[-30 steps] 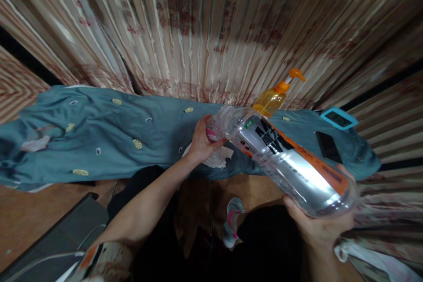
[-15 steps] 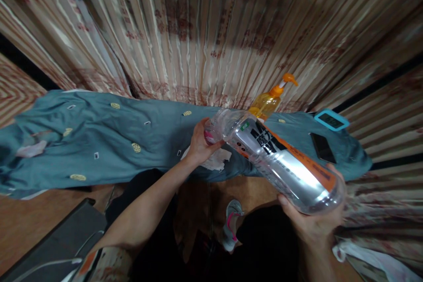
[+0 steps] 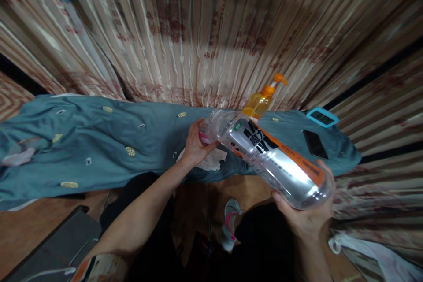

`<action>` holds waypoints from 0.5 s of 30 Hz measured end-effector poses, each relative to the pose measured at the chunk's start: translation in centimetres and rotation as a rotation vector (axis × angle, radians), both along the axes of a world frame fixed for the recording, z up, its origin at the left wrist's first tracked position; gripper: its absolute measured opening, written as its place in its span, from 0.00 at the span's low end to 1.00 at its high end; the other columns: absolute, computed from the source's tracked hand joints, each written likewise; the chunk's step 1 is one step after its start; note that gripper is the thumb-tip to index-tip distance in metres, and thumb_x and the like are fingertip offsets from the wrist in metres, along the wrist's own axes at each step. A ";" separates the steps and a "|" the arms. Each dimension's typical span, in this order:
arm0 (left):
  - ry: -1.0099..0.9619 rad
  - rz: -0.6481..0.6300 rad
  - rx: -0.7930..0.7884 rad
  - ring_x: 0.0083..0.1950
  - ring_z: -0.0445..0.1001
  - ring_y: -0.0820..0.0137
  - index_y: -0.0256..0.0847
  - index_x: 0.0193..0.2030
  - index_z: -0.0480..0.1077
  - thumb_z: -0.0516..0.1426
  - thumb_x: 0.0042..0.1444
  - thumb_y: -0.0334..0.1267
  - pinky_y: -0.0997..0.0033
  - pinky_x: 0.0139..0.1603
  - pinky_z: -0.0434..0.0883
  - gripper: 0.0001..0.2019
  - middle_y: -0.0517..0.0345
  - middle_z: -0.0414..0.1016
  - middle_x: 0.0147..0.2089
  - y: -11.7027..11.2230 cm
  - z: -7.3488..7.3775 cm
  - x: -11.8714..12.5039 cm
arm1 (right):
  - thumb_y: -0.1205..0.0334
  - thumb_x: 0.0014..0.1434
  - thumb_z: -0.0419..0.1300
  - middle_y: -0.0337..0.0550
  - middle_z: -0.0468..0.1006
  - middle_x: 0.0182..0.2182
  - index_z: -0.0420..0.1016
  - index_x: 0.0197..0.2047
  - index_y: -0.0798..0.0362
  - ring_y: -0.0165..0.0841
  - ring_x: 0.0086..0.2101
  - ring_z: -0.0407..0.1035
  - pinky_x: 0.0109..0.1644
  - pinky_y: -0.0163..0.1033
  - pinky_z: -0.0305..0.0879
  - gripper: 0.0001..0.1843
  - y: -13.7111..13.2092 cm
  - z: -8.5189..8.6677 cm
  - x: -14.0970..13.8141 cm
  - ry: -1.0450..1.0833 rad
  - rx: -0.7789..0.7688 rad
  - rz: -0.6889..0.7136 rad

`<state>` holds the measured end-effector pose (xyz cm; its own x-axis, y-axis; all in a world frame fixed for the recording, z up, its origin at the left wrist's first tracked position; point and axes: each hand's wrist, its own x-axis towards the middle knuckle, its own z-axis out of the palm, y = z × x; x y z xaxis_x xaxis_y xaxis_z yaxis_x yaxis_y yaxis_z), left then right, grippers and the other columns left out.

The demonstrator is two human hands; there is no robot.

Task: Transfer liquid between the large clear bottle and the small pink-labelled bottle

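Observation:
A large clear plastic bottle (image 3: 274, 158) with a silver, orange and black label is held slantwise in front of me. My right hand (image 3: 309, 213) is wrapped round its wide base at the lower right. At the opposite, clear end, my left hand (image 3: 196, 145) is closed, thumb below and fingers above. A clear piece with a pink patch (image 3: 204, 137) shows there; whether it is the bottle's own neck or a separate container, I cannot tell. Crumpled white tissue (image 3: 214, 160) lies on the cloth just below that hand.
A teal patterned cloth (image 3: 99, 141) covers the narrow table. Behind the bottle stands a yellow pump bottle (image 3: 259, 103). A blue-framed digital clock (image 3: 322, 117) and a black phone (image 3: 315, 144) lie at the right. Pleated curtains (image 3: 198, 31) hang behind; a dark grey box-like object (image 3: 56, 246) is lower left.
The whole view has shifted slightly, so the table things and both hands appear further left. Both hands keep their hold, and the bottle's slant is nearly the same.

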<state>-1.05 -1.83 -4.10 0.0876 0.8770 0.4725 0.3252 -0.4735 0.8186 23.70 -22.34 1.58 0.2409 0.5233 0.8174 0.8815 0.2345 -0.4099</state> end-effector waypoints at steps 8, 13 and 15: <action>-0.019 -0.014 -0.020 0.67 0.78 0.49 0.44 0.68 0.65 0.76 0.48 0.46 0.44 0.70 0.75 0.43 0.46 0.78 0.65 -0.1 0.3 -0.1 | 0.36 0.48 0.79 0.65 0.72 0.67 0.62 0.78 0.58 0.60 0.68 0.68 0.76 0.72 0.56 0.64 0.0 -0.2 0.1 0.011 -0.011 0.004; -0.036 -0.033 -0.022 0.67 0.78 0.48 0.43 0.68 0.65 0.77 0.47 0.46 0.43 0.70 0.75 0.43 0.45 0.78 0.64 0.1 0.4 -0.2 | 0.37 0.47 0.80 0.64 0.71 0.68 0.61 0.78 0.57 0.59 0.68 0.67 0.77 0.71 0.55 0.64 -0.2 -0.3 0.2 0.030 -0.041 -0.006; -0.040 -0.031 -0.025 0.67 0.78 0.48 0.44 0.68 0.65 0.76 0.47 0.45 0.43 0.71 0.74 0.43 0.46 0.78 0.65 0.1 0.4 -0.2 | 0.36 0.46 0.80 0.64 0.71 0.67 0.61 0.77 0.57 0.59 0.68 0.67 0.77 0.71 0.55 0.65 -0.2 -0.3 0.1 0.044 -0.045 -0.015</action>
<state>-1.29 -1.76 -3.72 0.0963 0.8858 0.4540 0.2777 -0.4620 0.8423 23.85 -22.52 1.23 0.2842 0.5554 0.7815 0.8657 0.2017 -0.4581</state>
